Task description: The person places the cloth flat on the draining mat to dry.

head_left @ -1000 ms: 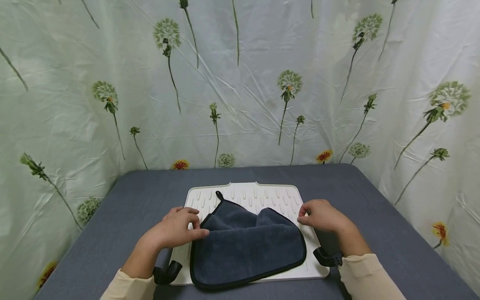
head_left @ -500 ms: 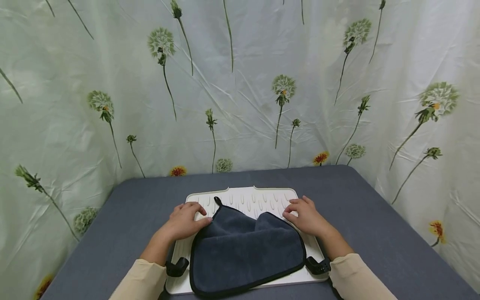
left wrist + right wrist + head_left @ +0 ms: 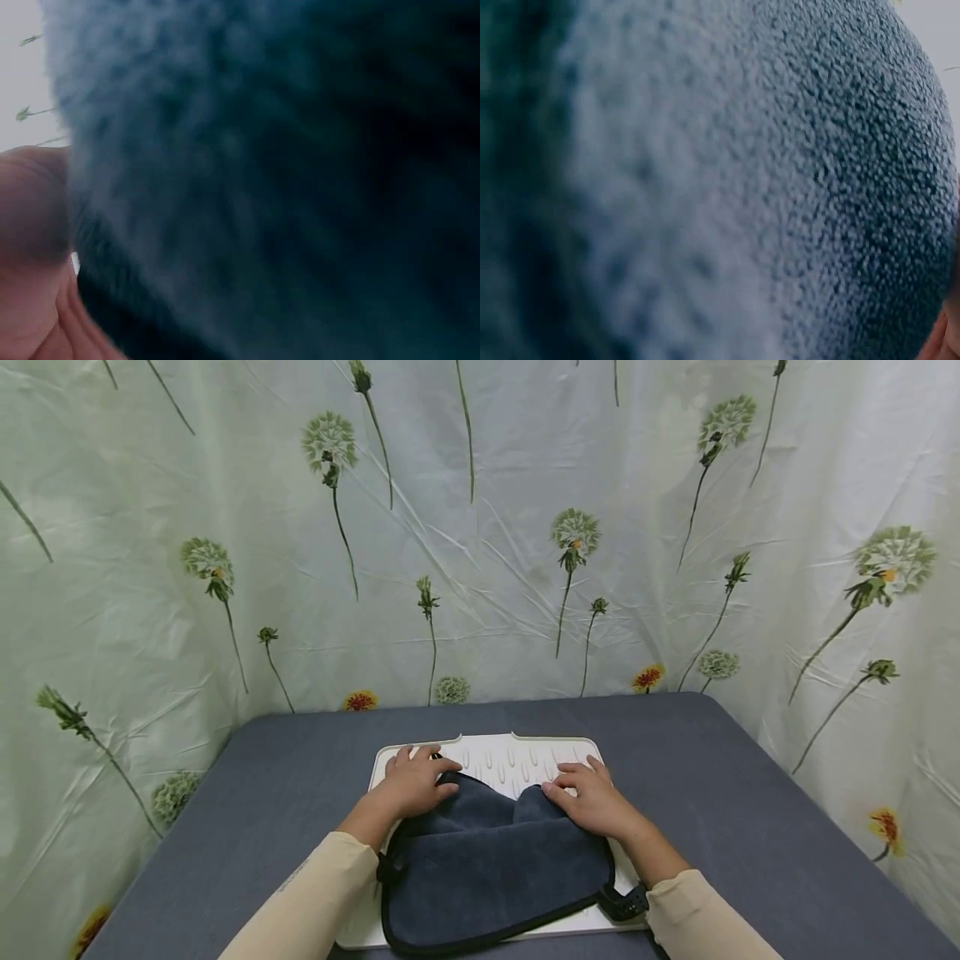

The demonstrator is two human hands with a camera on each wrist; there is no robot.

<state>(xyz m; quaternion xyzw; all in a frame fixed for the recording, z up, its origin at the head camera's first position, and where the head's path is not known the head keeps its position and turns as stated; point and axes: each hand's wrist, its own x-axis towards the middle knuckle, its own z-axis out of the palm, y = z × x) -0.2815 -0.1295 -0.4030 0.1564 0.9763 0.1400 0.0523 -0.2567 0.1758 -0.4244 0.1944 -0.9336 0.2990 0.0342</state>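
A second earlier the left hand (image 3: 415, 783) was beside the cloth's left edge; by now it had moved up over the upper left corner, mostly hiding the black loop there. The right hand (image 3: 592, 797) had come inward from the right edge to the rounded fold at the upper right. Both had their fingers spread and slightly bent, thumbs at the cloth, though I couldn't tell whether either pinched it. The dark blue cloth (image 3: 498, 877) lay where it had been, on the white board (image 3: 525, 760), its upper part rumpled and dipping in the middle, its lower part smooth with rounded corners and black binding. Close up, its pile looked plush and fuzzy. Raised elongated bumps studded the stiff-looking board, which sat on the grey-blue table (image 3: 300, 760) before a shiny, creased curtain (image 3: 495, 568) printed with dandelions.
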